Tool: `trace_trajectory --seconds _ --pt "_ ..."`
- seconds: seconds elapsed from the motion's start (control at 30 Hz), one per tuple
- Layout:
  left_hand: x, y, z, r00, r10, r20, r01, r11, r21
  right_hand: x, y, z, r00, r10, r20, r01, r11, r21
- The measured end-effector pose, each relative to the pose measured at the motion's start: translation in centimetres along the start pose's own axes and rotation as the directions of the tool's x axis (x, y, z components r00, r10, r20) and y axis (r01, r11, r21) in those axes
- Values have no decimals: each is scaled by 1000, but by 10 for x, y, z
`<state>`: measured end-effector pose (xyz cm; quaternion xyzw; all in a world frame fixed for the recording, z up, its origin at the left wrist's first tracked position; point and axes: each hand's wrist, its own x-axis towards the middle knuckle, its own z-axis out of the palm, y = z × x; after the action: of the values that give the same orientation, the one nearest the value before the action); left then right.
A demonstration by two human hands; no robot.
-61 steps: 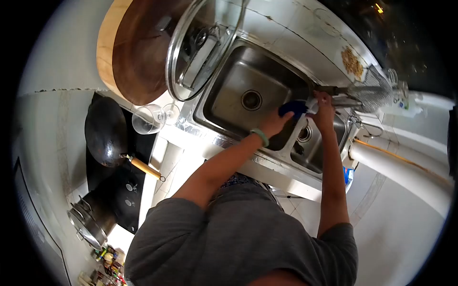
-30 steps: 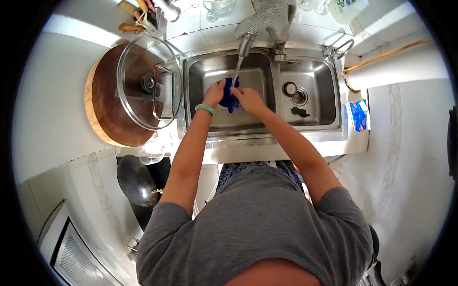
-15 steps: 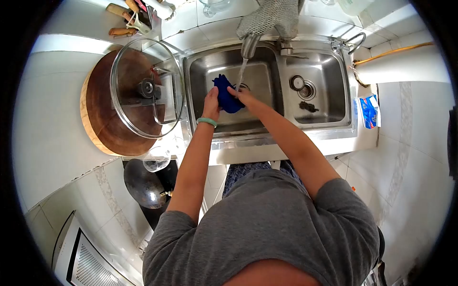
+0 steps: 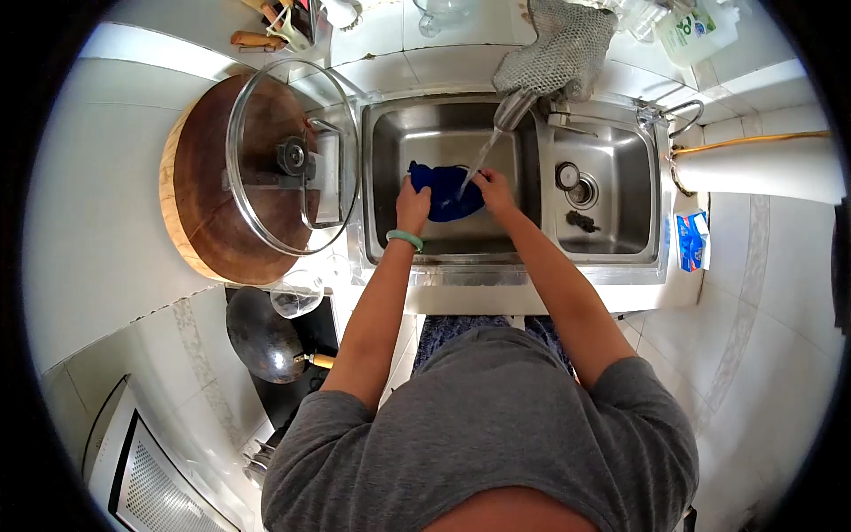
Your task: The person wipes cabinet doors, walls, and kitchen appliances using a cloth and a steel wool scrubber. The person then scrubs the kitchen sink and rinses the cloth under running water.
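Note:
A dark blue cloth [image 4: 448,197] is stretched between my hands over the left basin of the steel sink [image 4: 403,111]. My left hand [image 4: 413,208], with a green bangle at the wrist, grips its left side. On the cloth's right edge, my right hand [image 4: 495,191] is closed in a pinch. Water from the faucet [image 4: 516,108] runs down onto the cloth between both hands. The drain beneath is mostly hidden by the cloth.
A glass lid [image 4: 238,168] stands on a round wooden chopping board [image 4: 199,213] at left. A grey mesh cloth [image 4: 558,53] drapes over the faucet. In the right basin lie a drain strainer [image 4: 567,176] and a dark scrubber [image 4: 581,222]. A wok [image 4: 266,337] sits lower left.
The blue cloth has been spread wider, as my right hand moved away from my left. Water now lands on the cloth's middle. The whole view has shifted slightly.

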<state>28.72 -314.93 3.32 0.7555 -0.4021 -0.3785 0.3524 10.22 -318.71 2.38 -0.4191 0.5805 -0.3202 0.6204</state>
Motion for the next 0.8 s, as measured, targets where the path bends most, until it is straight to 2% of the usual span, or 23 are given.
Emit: trace_trajectory --seconds 0.07,0.1,0.13,0.17,0.2,0.27,0.3,0.33,0.37,0.4,0.43,0.47,0.5,0.53,0.6,0.63,0.67,0.7,0.73,0.77,0.8 --pt "4 -12 -3 999 -34 34 36 998 -53 2 -4 -6 996 81 -37 -85 988 -131" --pt "5 -18 -3 995 -68 77 75 992 -100 -1 -4 -6 997 74 -35 -78 988 -132" --pt "4 -19 -5 996 -57 71 64 992 -105 -11 -16 -5 997 48 -58 -45 997 63" --pt "3 -17 -6 992 -93 85 110 970 -216 -15 -26 -5 996 19 -83 3 967 253" --pt "3 -15 -8 987 -123 104 151 934 -324 -8 -20 -8 997 -5 -82 25 967 252" --pt "-13 22 -23 963 -214 163 264 867 -423 8 3 -19 995 13 99 -42 955 293" --pt "-22 47 -32 955 -243 172 295 852 -432 8 0 -23 994 -7 105 -24 956 293" --pt "-25 53 -36 964 -228 138 264 887 -378 5 -6 -26 992 -5 123 -3 998 58" --pt "-23 44 -38 975 -172 141 208 931 -300 1 -14 -28 991 3 136 22 983 -181" --pt "-20 33 -38 982 -119 148 151 964 -220 -5 -22 -30 989 -10 144 37 982 -184" --pt "-19 32 -42 984 -113 138 142 964 -227 -11 -32 -33 979 -112 172 187 834 -519" --pt "-19 30 -45 998 -1 58 -1 999 42 -12 -38 -36 954 -196 228 300 555 -776" --pt "-19 28 -48 993 121 13 -119 941 317 1 -23 -41 974 -128 189 228 546 -806" --pt "-18 34 -53 993 120 7 -116 942 314 1 -24 -44 972 -129 195 234 542 -807" --pt "-16 47 -65 990 -32 136 -19 933 360 -1 -25 -48 993 -122 6 80 607 -790" --pt "-10 29 -58 991 -34 131 -15 933 359 24 -4 -59 971 210 112 -138 880 -455" --pt "-1 -5 -43 993 -84 85 48 931 361 27 6 -54 971 211 115 -137 879 -458" --pt "4 -25 -29 991 -131 40 108 927 360 26 13 -49 958 284 33 -276 949 -151" --pt "2 -29 -17 991 -129 42 106 928 356 23 18 -44 927 373 -24 -364 914 179" --pt "-3 -29 -1 895 -444 49 447 891 -76 14 6 -35 928 372 -29 -361 916 176" --pt "-7 -29 15 709 -678 194 675 573 -465 3 -6 -23 912 409 -8 -381 857 347"
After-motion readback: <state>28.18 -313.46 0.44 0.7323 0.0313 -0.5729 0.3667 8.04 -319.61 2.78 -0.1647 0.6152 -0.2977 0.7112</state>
